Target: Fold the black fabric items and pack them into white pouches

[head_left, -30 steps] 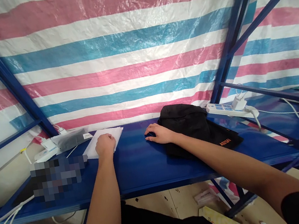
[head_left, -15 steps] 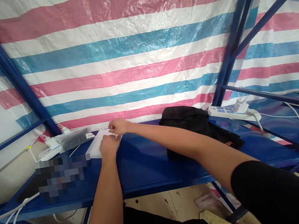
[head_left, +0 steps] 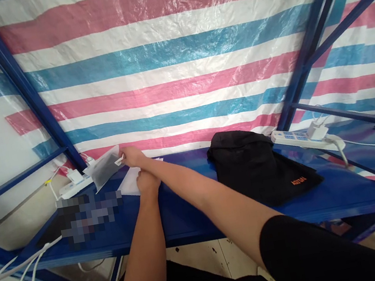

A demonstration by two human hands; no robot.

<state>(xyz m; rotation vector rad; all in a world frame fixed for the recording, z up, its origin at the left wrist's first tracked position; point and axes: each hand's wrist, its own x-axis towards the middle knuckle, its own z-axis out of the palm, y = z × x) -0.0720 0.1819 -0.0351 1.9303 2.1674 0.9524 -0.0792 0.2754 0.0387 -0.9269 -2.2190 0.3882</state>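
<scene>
My right hand [head_left: 132, 156] reaches across to the left and pinches the right end of a grey, see-through plastic pouch [head_left: 105, 168] with a small white label, one end raised off the shelf. Below it, my left hand [head_left: 148, 181] is curled at the right part of some white paper [head_left: 129, 183] lying on the blue shelf [head_left: 194, 221]. My right forearm crosses in front of the left fingertips and partly hides them. Farther right lies a folded black cloth item [head_left: 249, 168] with orange lettering, touched by neither hand.
A white power strip [head_left: 74, 184] with plugs stands behind the pouch, and another power strip [head_left: 306, 140] is at the right. White cables [head_left: 32, 267] hang over the left front edge. Blue posts [head_left: 20, 87] and a striped plastic sheet [head_left: 159, 59] bound the back.
My right hand has left the white paper, moved left and taken hold of the grey pouch, lifting its right end. The left hand stays at the paper. The view has shifted slightly.
</scene>
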